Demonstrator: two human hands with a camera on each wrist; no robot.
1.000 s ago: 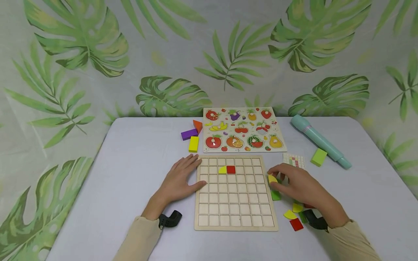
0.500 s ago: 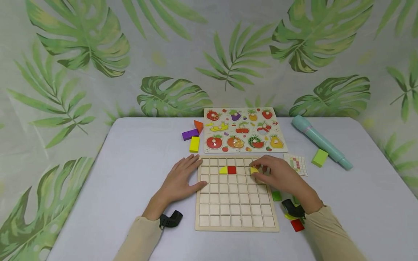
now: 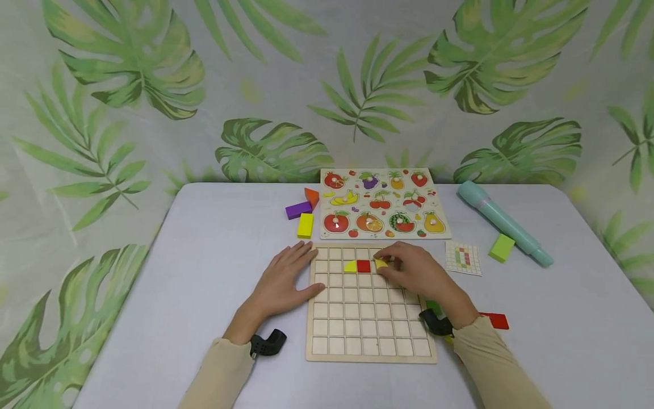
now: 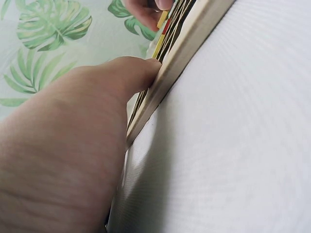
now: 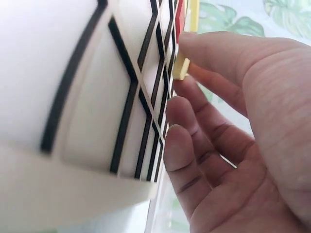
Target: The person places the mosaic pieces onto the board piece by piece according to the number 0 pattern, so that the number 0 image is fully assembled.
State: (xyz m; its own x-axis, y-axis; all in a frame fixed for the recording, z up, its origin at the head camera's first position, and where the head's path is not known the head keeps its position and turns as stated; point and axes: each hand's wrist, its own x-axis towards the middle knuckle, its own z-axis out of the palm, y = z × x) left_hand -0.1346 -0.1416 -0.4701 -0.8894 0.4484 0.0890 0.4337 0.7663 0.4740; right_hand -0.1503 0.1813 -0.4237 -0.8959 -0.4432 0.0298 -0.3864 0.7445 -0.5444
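A pale wooden grid board (image 3: 351,328) lies flat at lower centre in the head view, its left edge under the left hand (image 3: 283,282). In its second row, a yellow quarter-circle tile (image 3: 350,266) sits beside a red square tile (image 3: 363,266); just right, the right hand (image 3: 416,271) pinches another yellow tile (image 3: 380,264).

A pale-wood square board (image 3: 369,328) was patterned with a grid, bearing a plain red square tile (image 3: 363,266) at twelve o'clock and a plain yellow quarter-round tile (image 3: 350,267) at eleven.
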